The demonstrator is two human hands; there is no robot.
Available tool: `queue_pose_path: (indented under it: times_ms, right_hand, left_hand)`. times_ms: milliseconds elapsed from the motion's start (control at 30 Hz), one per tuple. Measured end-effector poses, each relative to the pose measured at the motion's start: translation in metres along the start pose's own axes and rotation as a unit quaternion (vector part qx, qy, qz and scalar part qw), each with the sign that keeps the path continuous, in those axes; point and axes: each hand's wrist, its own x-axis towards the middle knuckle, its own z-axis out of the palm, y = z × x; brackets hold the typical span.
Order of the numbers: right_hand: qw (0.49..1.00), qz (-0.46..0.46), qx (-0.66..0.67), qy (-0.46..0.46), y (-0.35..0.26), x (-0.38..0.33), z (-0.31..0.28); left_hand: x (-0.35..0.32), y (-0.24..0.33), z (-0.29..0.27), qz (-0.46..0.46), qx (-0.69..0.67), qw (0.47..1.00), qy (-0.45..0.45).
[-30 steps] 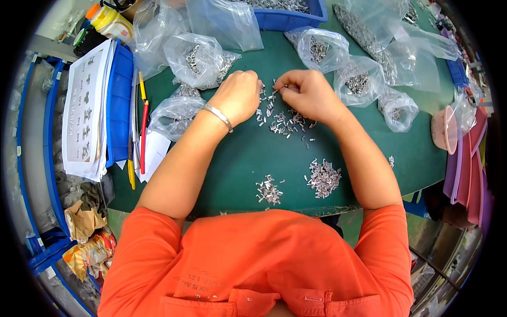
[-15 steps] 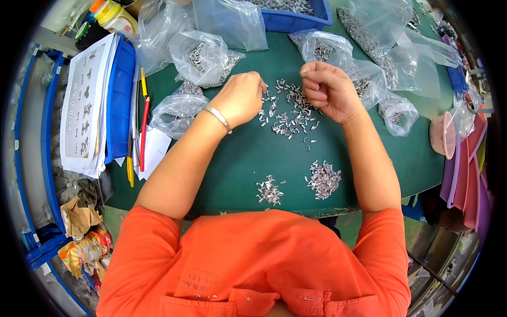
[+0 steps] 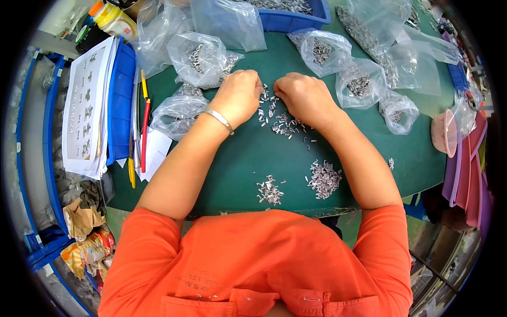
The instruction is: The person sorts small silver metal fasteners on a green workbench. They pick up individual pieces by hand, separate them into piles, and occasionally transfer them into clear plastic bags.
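Note:
Both hands hover at the far middle of the green table (image 3: 237, 164), close together over a loose scatter of small silvery metal pieces (image 3: 288, 126). My left hand (image 3: 240, 98), with a metal bangle on its wrist, has its fingers curled into a pinch. Opposite it, my right hand (image 3: 306, 100) is also pinched, thumb and forefinger pointing left. Whatever lies between the fingertips of either hand is too small or hidden to make out. Nearer my body are two separate heaps of such pieces, a smaller heap (image 3: 270, 190) and a larger heap (image 3: 324, 179) to its right.
Plastic bags of metal parts stand behind both hands, including an open bag (image 3: 196, 58) and another bag (image 3: 360, 84). A blue bin (image 3: 293, 20) sits at the back. Papers (image 3: 87, 105), a blue tray (image 3: 120, 100) and a red pen (image 3: 145, 134) are leftward; a pink cup (image 3: 443, 132) is rightward.
My right hand has moved left and slightly nearer, now beside the left hand, and its back is turned up. The bags behind it show more fully. My left hand stays nearly in place.

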Motion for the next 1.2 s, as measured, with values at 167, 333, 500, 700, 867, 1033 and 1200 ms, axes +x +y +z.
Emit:
queue_pose_path:
  times_ms: [167, 333, 500, 700, 867, 1033, 1200]
  right_hand:
    - [0.956, 0.077, 0.284, -0.01, 0.002, 0.002, -0.01]
    - [0.95, 0.14, 0.277, -0.039, 0.005, 0.001, -0.027]
    - [0.999, 0.02, 0.037, -0.014, 0.0, -0.001, -0.008]
    - [0.954, 0.118, 0.273, -0.022, 0.001, 0.0, -0.016]
    - [0.678, 0.204, 0.706, -0.011, 0.023, -0.002, -0.036]
    - [0.91, 0.184, 0.37, -0.021, 0.006, 0.005, -0.021]
    - [0.987, 0.115, 0.111, -0.018, 0.003, 0.007, -0.006]
  left_hand:
    - [-0.001, 0.003, 0.012, -0.009, 0.007, 0.999, 0.033]
    - [0.0, 0.002, 0.012, 0.02, 0.015, 0.999, 0.028]
    - [0.0, -0.004, 0.017, 0.007, -0.016, 0.999, 0.049]
    - [-0.001, -0.002, 0.008, -0.02, -0.049, 0.995, 0.086]
    - [0.0, 0.003, 0.011, -0.006, -0.018, 0.999, 0.045]
    - [0.0, 0.0, 0.012, 0.008, 0.007, 1.0, 0.026]
    - [0.001, 0.001, 0.007, -0.002, 0.008, 1.0, 0.005]
